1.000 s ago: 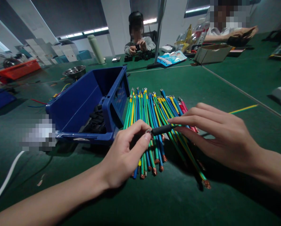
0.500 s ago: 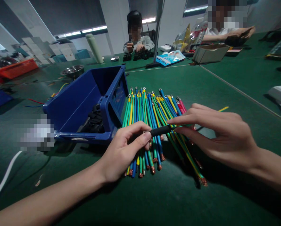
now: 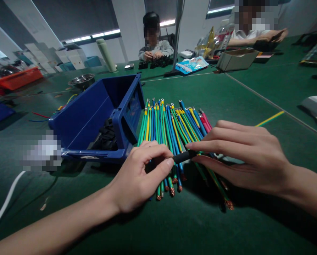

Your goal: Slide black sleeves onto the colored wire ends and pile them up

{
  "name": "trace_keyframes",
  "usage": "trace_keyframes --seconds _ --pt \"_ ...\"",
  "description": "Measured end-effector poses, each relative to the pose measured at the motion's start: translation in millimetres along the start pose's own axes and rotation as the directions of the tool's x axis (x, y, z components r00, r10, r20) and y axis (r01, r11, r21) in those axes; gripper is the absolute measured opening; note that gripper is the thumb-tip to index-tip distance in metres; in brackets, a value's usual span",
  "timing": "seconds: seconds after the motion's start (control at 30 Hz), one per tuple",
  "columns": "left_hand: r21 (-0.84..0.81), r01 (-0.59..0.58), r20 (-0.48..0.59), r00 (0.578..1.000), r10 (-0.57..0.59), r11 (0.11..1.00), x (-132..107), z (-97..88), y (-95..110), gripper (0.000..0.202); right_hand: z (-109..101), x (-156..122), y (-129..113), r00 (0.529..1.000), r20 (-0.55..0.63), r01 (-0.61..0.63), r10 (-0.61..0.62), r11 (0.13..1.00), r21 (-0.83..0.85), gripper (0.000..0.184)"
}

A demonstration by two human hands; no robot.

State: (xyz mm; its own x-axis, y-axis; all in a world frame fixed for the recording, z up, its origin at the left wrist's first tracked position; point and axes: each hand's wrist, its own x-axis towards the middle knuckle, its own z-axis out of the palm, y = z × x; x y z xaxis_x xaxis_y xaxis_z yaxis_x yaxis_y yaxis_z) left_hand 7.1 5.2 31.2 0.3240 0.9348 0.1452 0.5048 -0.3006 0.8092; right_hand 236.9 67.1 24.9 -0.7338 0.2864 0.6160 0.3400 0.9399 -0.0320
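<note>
My left hand pinches the near end of a wire between thumb and forefinger. My right hand holds the same wire by a short black sleeve that sits on it. Both hands hover just above a fan of green, blue, yellow and red wires lying on the green table, with ring terminals at the far ends and bare copper at the near ends. Left of the wires stands a blue plastic bin with black parts inside.
A loose green-yellow wire lies to the right. A white cable runs at the near left. Farther back are a steel bowl, an orange tray, a cardboard box and two other people seated at work.
Both hands have dropped slightly toward the table and closed together. The metal ring at the wire's end, visible earlier by my left thumb, is now hidden in my fingers.
</note>
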Motion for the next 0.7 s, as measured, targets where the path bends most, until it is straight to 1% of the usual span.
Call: trace_keyframes --seconds 0.13,0.2,0.27,0.43,0.57,0.7 --pt "0.092 -0.040 -0.027 0.999 0.043 0.995 -0.2 3.0 -1.3 0.022 -3.9 -0.7 -2.2 0.999 0.007 0.049 -0.049 0.997 -0.064 0.020" --pt "0.109 -0.044 -0.033 0.998 0.048 0.993 -0.5 4.9 -3.0 0.020 -5.5 -0.3 -2.3 0.997 0.022 0.075 -0.073 0.991 -0.108 0.020" --pt "0.099 -0.024 -0.040 0.999 0.029 0.995 -0.9 6.3 -4.8 0.018 -6.0 0.2 -1.2 0.997 0.033 0.076 -0.073 0.990 -0.121 0.019" --pt "0.062 0.049 -0.029 0.998 -0.048 0.997 -1.2 5.3 -5.2 0.020 -3.6 1.5 3.6 0.998 0.010 0.057 -0.057 0.996 -0.069 0.016" --pt "0.009 0.036 -0.013 0.999 -0.036 0.999 0.4 3.0 -4.4 0.025 -1.5 1.7 3.9 0.998 0.007 0.062 -0.061 0.995 -0.073 0.016" --pt "-0.020 0.035 -0.026 0.999 -0.035 0.999 1.2 2.9 -4.9 0.025 0.9 0.7 1.1 1.000 0.015 0.028 -0.027 0.997 -0.077 0.015"
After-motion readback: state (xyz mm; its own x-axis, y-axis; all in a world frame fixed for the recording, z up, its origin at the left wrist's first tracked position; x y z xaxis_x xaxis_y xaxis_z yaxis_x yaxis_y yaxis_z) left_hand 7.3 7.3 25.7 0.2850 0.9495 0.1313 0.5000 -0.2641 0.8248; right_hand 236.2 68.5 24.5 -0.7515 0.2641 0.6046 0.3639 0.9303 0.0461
